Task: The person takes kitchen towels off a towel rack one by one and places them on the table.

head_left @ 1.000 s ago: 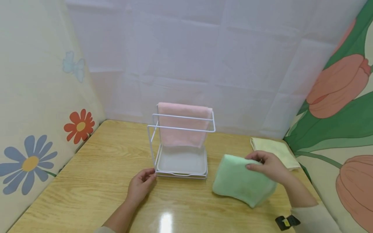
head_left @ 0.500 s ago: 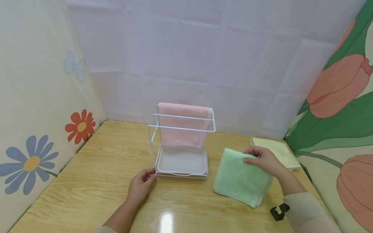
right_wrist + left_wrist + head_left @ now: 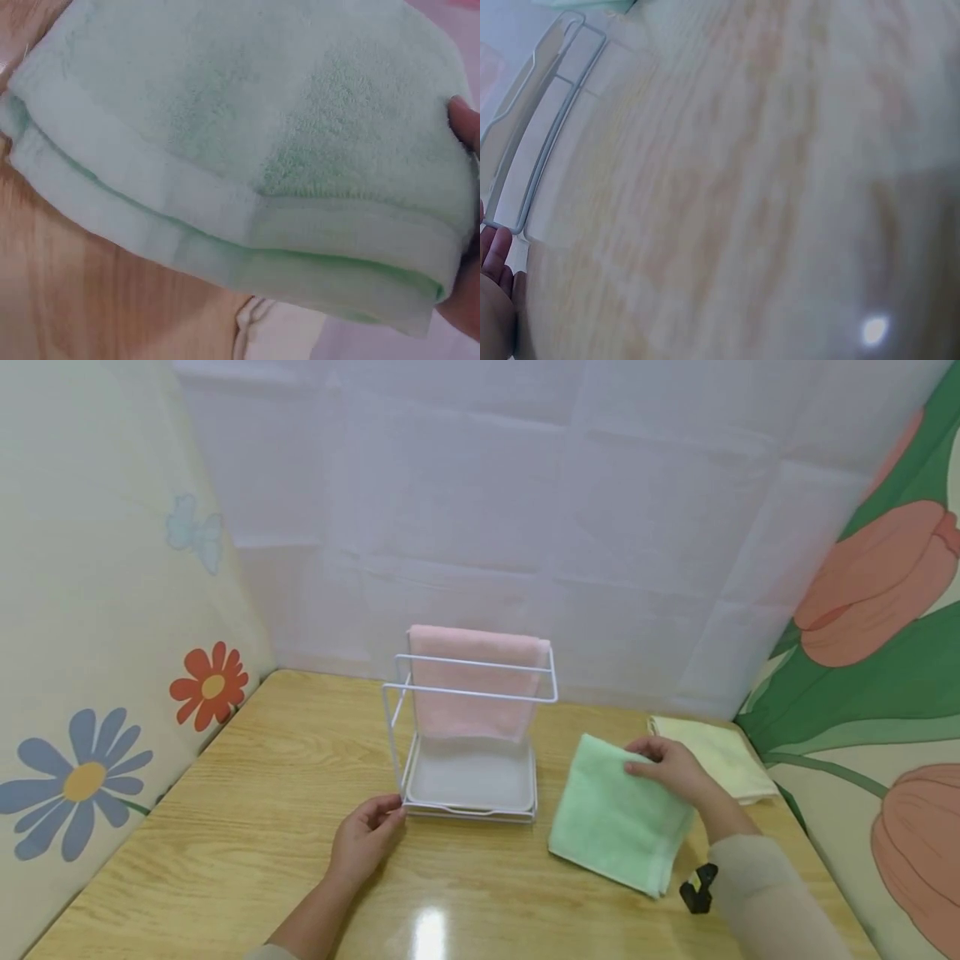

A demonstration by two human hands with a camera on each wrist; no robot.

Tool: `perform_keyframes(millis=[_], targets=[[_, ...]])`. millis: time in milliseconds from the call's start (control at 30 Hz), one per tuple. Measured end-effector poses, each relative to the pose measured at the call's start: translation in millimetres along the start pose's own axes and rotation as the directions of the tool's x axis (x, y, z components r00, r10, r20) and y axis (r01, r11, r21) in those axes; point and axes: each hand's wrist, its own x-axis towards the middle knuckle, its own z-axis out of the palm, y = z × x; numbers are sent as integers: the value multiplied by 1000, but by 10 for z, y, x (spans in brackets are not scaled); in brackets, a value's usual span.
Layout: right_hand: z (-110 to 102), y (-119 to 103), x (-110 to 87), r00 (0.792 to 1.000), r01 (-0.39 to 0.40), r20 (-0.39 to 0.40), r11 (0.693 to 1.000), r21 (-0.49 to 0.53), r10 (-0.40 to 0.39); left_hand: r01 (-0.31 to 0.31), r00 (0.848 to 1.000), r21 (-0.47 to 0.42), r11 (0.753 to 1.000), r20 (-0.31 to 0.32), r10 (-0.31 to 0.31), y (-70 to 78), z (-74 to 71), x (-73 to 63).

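Note:
A white wire rack (image 3: pixel 471 696) stands mid-table, with a pale shallow tray (image 3: pixel 471 774) in its base. Over its rearmost bar hangs a folded pink towel (image 3: pixel 472 718). My left hand (image 3: pixel 363 842) holds the rack's front left corner between thumb and fingers; the left wrist view shows the fingertips (image 3: pixel 496 251) at that wire corner. To the right of the rack, my right hand (image 3: pixel 669 768) pinches the upper edge of a folded green towel (image 3: pixel 618 818). Its layered edges face the right wrist camera, and my fingers behind the cloth are hidden.
A folded pale yellow towel (image 3: pixel 716 758) lies at the table's back right, behind my right hand. The wooden table (image 3: pixel 262 777) meets a white sheet (image 3: pixel 450 485) at the back and flower-patterned sheets at both sides. The rack's two front bars carry no cloth.
My right hand has moved slightly left and up, and the green towel has straightened into a flatter, more even fold. My left hand stays at the rack's corner.

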Motion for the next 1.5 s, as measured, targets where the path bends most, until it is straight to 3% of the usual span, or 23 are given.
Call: perform_keyframes(millis=[533, 1100, 1500], targets=[[307, 307, 60, 994, -103, 32, 994, 27, 102, -29, 1000, 12, 1000, -6, 29, -6, 4, -7], [423, 614, 45, 988, -140, -68, 990, -21, 139, -11, 1000, -2, 1000, -4, 11, 27, 1, -26], [429, 516, -122, 987, -155, -33, 988, 21, 156, -47, 999, 29, 998, -19, 47, 8, 8, -16]])
